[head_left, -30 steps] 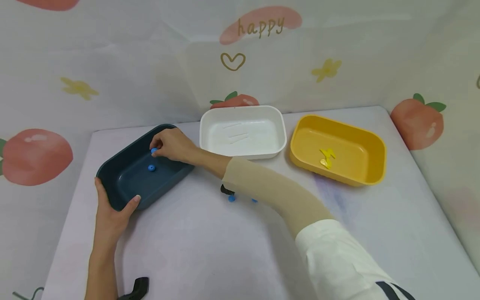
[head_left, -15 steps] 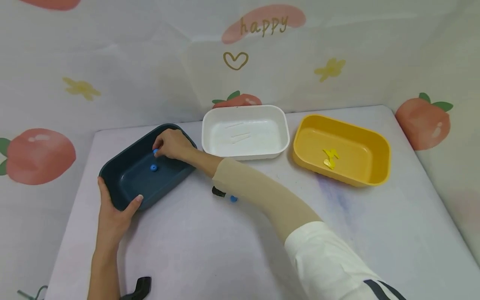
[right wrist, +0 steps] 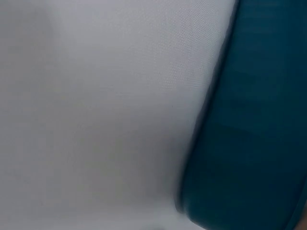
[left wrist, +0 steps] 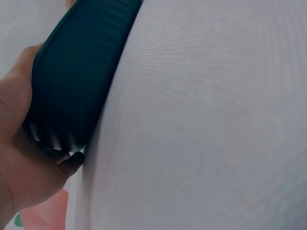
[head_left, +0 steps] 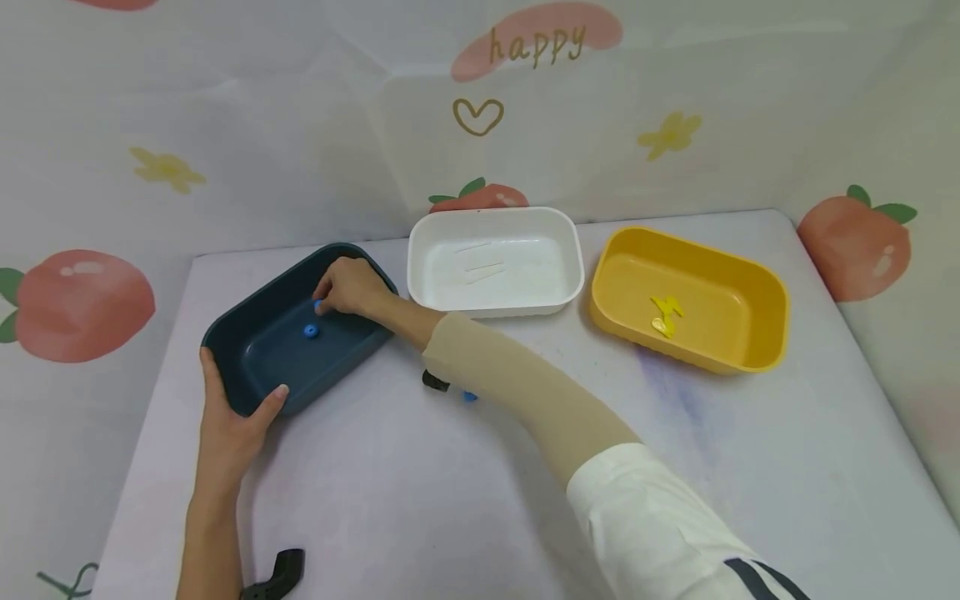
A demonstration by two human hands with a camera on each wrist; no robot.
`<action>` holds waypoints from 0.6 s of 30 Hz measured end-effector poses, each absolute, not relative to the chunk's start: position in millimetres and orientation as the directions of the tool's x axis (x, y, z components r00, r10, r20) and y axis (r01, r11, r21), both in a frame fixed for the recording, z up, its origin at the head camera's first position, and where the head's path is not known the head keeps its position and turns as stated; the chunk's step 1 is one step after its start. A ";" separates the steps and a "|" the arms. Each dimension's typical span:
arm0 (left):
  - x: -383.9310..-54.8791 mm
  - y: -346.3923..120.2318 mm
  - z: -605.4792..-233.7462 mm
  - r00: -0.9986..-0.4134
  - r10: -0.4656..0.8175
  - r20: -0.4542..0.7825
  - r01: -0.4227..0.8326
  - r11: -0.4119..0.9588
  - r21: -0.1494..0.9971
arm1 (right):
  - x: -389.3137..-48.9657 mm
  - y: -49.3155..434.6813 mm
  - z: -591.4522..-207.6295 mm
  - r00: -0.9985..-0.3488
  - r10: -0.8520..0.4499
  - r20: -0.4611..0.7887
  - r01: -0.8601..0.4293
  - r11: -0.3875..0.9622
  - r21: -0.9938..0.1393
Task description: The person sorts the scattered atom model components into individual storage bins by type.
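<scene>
My left hand (head_left: 231, 442) grips the near left corner of a dark teal tray (head_left: 258, 367), thumb at the front rim and fingers round the end. In the left wrist view, the left hand (left wrist: 24, 158) curls against the tray's outer wall (left wrist: 76, 72). My right hand (head_left: 351, 287) reaches into the tray, fingertips pinching a small blue piece (head_left: 318, 307), mostly hidden by the fingers. Just below it, a round blue bead-like piece (head_left: 311, 331) with a dark centre lies on the tray floor. The right wrist view shows mainly the tray's outer wall (right wrist: 249, 120).
A white tray (head_left: 497, 310) holding thin pale strips stands at the back middle. Right of it is a yellow tray (head_left: 690, 354) with small yellow pieces (head_left: 664, 315). Another blue piece (head_left: 470, 397) lies on the white table by the right forearm.
The view has shifted slightly, moving the trays a little to the right in the picture. My right hand stays over the teal tray with the blue piece; my left hand keeps its grip.
</scene>
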State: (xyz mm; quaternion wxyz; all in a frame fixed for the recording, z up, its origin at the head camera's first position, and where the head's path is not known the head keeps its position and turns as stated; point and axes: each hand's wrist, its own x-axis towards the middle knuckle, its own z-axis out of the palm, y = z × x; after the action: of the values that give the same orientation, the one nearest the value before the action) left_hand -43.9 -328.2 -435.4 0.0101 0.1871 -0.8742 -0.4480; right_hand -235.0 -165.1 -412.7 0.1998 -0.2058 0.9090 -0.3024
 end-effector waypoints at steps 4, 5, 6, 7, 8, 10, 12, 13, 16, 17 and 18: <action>-43.2 -327.5 -434.4 -0.929 -0.337 -0.149 -0.317 0.525 0.789 | -235.3 -166.6 -413.4 -0.838 -0.487 -0.249 -0.252 0.748 -0.614; -43.0 -327.5 -434.0 -0.929 -0.339 -0.150 -0.319 0.524 0.790 | -235.4 -167.4 -413.6 -0.837 -0.487 -0.249 -0.252 0.748 -0.615; -42.7 -327.7 -433.7 -0.927 -0.343 -0.153 -0.324 0.525 0.787 | -235.4 -168.3 -414.1 -0.836 -0.487 -0.252 -0.252 0.749 -0.613; -42.3 -328.0 -433.6 -0.926 -0.346 -0.153 -0.327 0.528 0.784 | -235.3 -169.2 -414.4 -0.836 -0.487 -0.252 -0.252 0.750 -0.612; -41.9 -328.1 -433.3 -0.924 -0.349 -0.157 -0.332 0.526 0.783 | -235.1 -170.0 -414.4 -0.835 -0.487 -0.255 -0.251 0.751 -0.611; -41.2 -328.4 -433.1 -0.921 -0.353 -0.163 -0.340 0.526 0.780 | -234.6 -171.5 -414.6 -0.834 -0.488 -0.259 -0.253 0.754 -0.606; -40.8 -328.7 -433.1 -0.920 -0.357 -0.164 -0.343 0.526 0.778 | -233.8 -171.7 -414.3 -0.832 -0.487 -0.264 -0.253 0.758 -0.601; -40.9 -328.6 -433.1 -0.920 -0.357 -0.162 -0.341 0.525 0.780 | -233.5 -171.4 -414.0 -0.832 -0.486 -0.269 -0.251 0.761 -0.599; -42.2 -328.1 -433.7 -0.924 -0.347 -0.157 -0.330 0.524 0.785 | -233.8 -169.7 -414.8 -0.833 -0.470 -0.290 -0.229 0.772 -0.594; -43.1 -327.9 -433.8 -0.927 -0.342 -0.153 -0.324 0.525 0.787 | -234.0 -168.8 -415.5 -0.835 -0.465 -0.296 -0.220 0.774 -0.594; -44.0 -327.7 -433.9 -0.929 -0.337 -0.151 -0.319 0.528 0.787 | -234.3 -168.1 -416.3 -0.836 -0.457 -0.304 -0.209 0.777 -0.593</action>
State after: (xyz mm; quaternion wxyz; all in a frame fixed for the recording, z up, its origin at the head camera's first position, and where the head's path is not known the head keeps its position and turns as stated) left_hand -44.0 -327.7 -433.9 0.0099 0.1877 -0.8739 -0.4483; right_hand -234.3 -168.1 -416.3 0.2214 -0.1818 0.9163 -0.2799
